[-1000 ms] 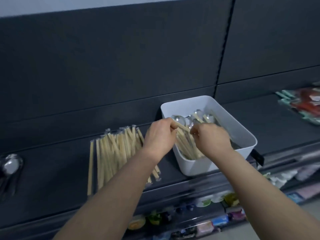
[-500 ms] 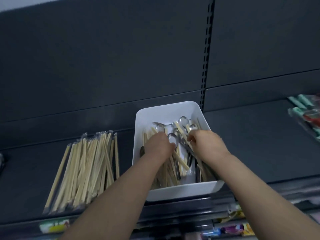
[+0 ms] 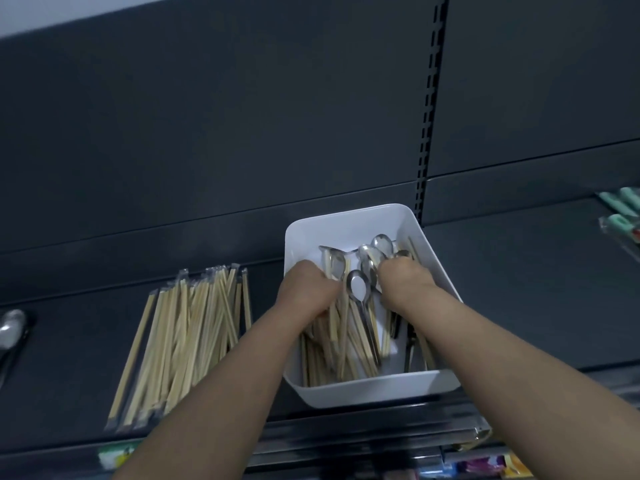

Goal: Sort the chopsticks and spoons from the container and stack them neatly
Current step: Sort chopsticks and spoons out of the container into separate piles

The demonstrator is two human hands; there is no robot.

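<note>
Now the left grip (image 3: 308, 289) was sunk among chopsticks (image 3: 341, 358), the right grip (image 3: 403, 284) among spoons (image 3: 358, 289), inside the white container (image 3: 346, 221) at the front edge of the shelf (image 3: 519, 289); whether either was closed could not be told.

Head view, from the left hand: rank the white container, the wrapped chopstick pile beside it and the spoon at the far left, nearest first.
1. White container: the left hand is inside it.
2. Wrapped chopstick pile: lying just left of the container.
3. Spoon: at the far left edge, beyond the pile.
</note>
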